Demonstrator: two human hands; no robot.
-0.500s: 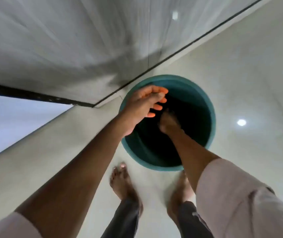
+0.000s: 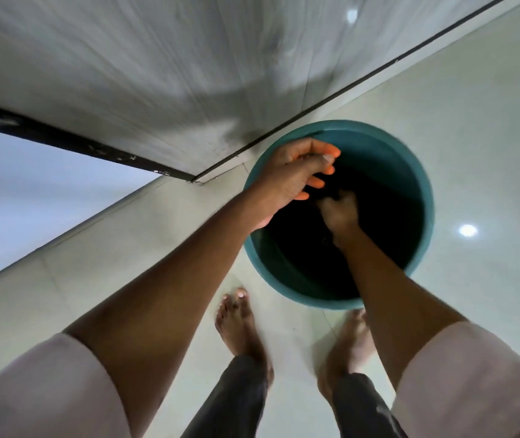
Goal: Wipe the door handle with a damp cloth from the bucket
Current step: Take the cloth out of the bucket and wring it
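Observation:
A teal bucket [image 2: 423, 172] stands on the floor just ahead of my bare feet, its inside dark. My right hand [image 2: 339, 213] is down inside it, clenched in a fist around a dark cloth [image 2: 320, 196] that barely shows against the dark interior. My left hand [image 2: 290, 178] hovers over the bucket's near-left rim, fingers curled with their tips close to the thumb, just above the right hand. Whether it touches the cloth is unclear. The door handle is out of view.
A pale grey door panel [image 2: 157, 74] with a black lower edge rises right behind the bucket. Glossy light floor tiles [image 2: 480, 137] spread to the right. My left foot [image 2: 239, 324] and right foot [image 2: 347, 343] stand close to the bucket.
My right hand has risen inside the bucket and closed into a fist near the left hand. The left hand's fingers have curled in tighter over the rim.

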